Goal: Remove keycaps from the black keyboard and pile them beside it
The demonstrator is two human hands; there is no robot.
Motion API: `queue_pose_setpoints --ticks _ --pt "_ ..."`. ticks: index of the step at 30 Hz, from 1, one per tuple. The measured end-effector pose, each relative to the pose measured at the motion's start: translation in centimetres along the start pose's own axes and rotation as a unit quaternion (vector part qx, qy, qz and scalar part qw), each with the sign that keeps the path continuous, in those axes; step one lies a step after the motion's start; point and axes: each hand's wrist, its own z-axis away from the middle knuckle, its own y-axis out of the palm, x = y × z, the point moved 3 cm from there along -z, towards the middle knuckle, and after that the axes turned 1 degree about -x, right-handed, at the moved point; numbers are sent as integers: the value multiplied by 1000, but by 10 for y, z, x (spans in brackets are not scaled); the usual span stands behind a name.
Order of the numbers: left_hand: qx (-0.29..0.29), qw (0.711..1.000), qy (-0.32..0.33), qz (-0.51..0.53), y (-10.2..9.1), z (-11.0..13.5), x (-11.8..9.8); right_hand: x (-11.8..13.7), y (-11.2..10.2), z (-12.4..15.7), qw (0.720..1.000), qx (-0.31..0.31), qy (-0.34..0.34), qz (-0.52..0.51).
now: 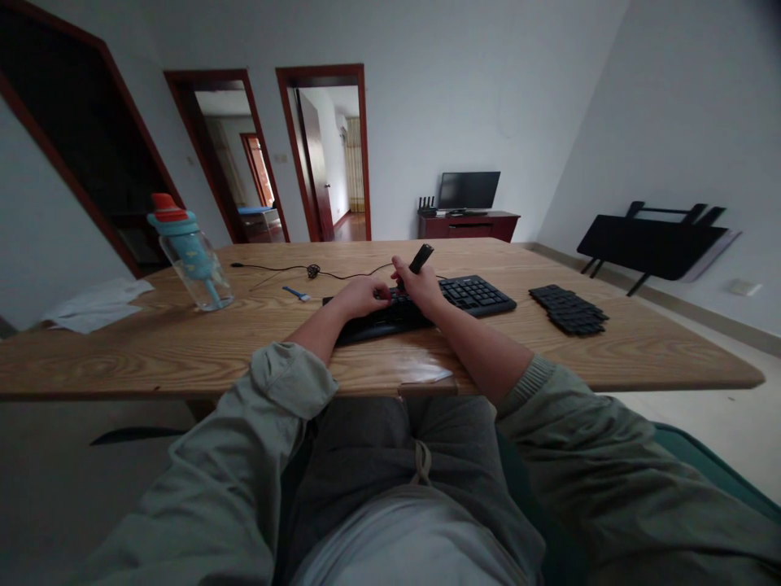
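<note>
A black keyboard (482,295) lies on the wooden table in front of me. My right hand (420,285) is closed around a tool with a thick black handle (421,258), tilted, its lower end down at the keys and hidden by my fingers. Close beside it, my left hand (364,296) rests over the keyboard's left part with curled fingers; whatever they may hold is too small to make out. Right of the keyboard is a group of loose black keycaps (569,309) set close together. A small blue brush (296,293) lies to the left.
A clear bottle with a blue and red top (195,256) stands at the left, beside crumpled white tissue (98,305). A black cable (277,267) with a tied bundle runs behind the keyboard. A clear plastic piece (421,377) lies at the front edge of the table (244,362).
</note>
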Motion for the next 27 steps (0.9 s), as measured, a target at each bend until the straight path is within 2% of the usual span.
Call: queue_pose_setpoints --ticks 6,9,15,27 --pt "-14 999 -21 41 3 1 7 -2 -5 -3 989 45 -84 117" --pt "-11 999 -16 51 3 2 6 -1 -9 -3 985 50 -74 149" --pt "-13 997 -8 74 1 3 2 4 -10 1 993 85 -24 79" --pt "-6 999 18 48 0 3 -3 0 -9 1 996 92 20 -2"
